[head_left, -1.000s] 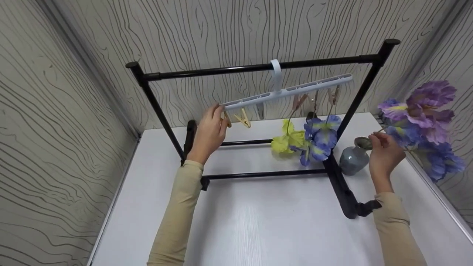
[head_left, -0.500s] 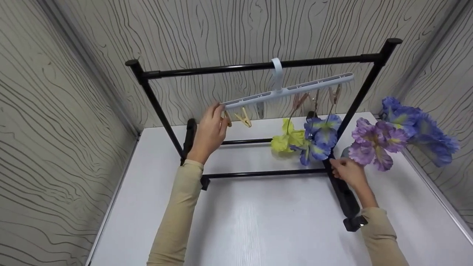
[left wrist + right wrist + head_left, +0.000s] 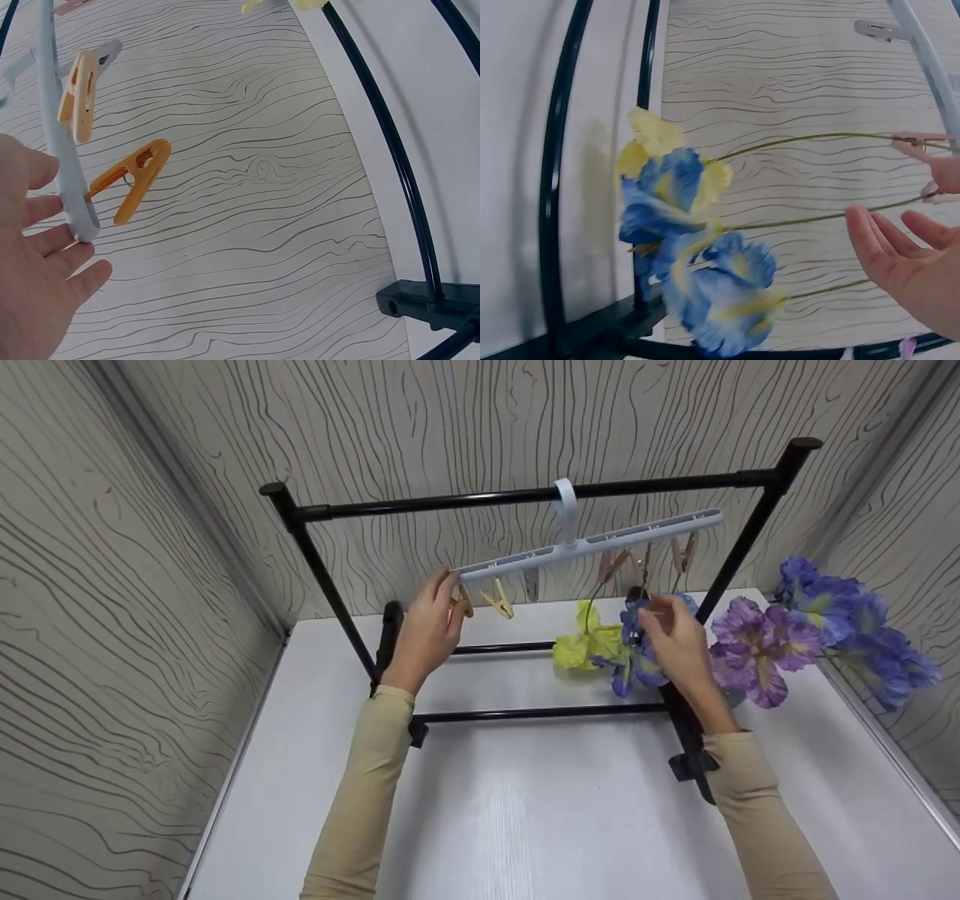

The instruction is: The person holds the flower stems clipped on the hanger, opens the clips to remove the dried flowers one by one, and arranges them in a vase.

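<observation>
My left hand (image 3: 427, 637) holds the lower left end of the pale blue clip hanger (image 3: 517, 562), which hangs tilted from a rail. An orange clothespin (image 3: 139, 176) and a cream clothespin (image 3: 79, 97) are on that end. Toward the other end, pink clothespins (image 3: 611, 564) hold stems of a yellow artificial flower (image 3: 577, 651) and blue artificial flowers (image 3: 727, 300), heads down. My right hand (image 3: 682, 649) is beside these stems, fingers loosely bent and nothing gripped; it hides part of the blue blooms in the head view.
The black rack (image 3: 480, 500) stands on a white table (image 3: 525, 810). A purple flower (image 3: 765, 649) and blue flowers (image 3: 862, 622) stand at the right, mostly covering the grey-blue vase (image 3: 733, 699). A grey clothespin (image 3: 532, 583) hangs mid-hanger.
My right hand has let go of a stem by the vase and moved left to the hanging flowers. The purple flower has swung left and lower. My left hand stays on the hanger.
</observation>
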{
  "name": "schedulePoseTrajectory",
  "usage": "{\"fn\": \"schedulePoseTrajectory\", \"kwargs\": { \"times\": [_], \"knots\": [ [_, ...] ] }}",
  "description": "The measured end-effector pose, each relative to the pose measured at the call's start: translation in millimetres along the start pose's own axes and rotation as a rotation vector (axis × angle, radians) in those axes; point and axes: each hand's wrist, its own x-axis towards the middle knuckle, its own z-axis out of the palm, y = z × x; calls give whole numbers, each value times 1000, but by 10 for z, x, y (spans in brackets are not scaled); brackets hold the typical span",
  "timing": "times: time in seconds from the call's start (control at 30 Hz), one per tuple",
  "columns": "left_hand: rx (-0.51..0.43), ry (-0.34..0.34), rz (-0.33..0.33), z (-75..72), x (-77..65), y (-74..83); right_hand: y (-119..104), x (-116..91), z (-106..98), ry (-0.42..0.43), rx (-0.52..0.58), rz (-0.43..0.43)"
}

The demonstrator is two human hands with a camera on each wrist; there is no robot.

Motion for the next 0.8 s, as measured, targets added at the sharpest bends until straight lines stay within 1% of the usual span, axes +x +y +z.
{"fn": "schedulePoseTrajectory", "kwargs": {
  "times": [0.07,0.13,0.3,0.4,0.47,0.57,0.67,0.73,0.8],
  "knots": [
    [-1,0,2,-6,-7,-2,-58,81,16,12,41,-17],
    [-5,2,8,-10,-15,-5,-98,158,22,7,91,-20],
    [-17,-9,17,-20,-35,-10,-119,293,9,-36,236,17],
    [-29,-26,-1,-37,-44,-3,-100,328,0,-27,321,37],
    [-43,-30,-16,-49,-45,-3,-94,343,-3,-18,448,47],
    [-58,-19,-26,-62,-45,-2,-93,362,-15,-33,708,57],
    [-61,-11,-18,-63,-43,-1,-100,372,-33,-108,993,96],
    [-54,-13,-9,-54,-42,-1,-101,376,-47,-171,1136,126],
    [-49,-22,-8,-42,-42,2,-97,385,-60,-230,1250,147]
  ]
}}
